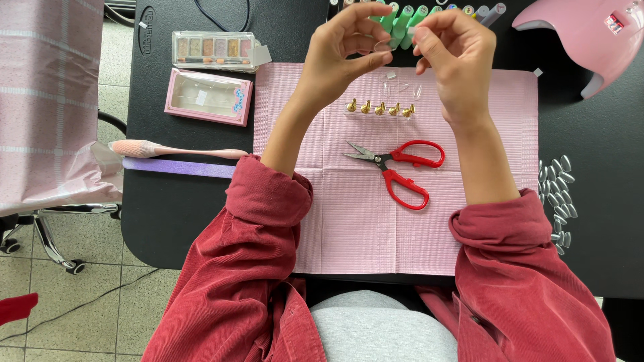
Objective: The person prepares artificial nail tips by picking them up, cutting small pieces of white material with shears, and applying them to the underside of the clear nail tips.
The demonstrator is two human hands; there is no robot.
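My left hand (342,50) is raised over the far edge of a pink paper mat (349,214), pinching a small clear nail tip (384,45) between thumb and fingers. My right hand (456,57) is close beside it, fingers curled toward the same tip; whether it touches it I cannot tell. Below the hands a clear holder with several gold-coloured stands (380,108) sits on the mat, with a few clear tips (401,86) lying just behind it. Red-handled scissors (402,167) lie shut in the middle of the mat.
A black table (181,208) carries a pink box (209,98), a palette case (215,50), a pink brush (174,150) and purple file (178,167) at left. Green bottles (402,20) stand at the back, a pink nail lamp (590,33) at back right, and loose clear tips (558,194) at right.
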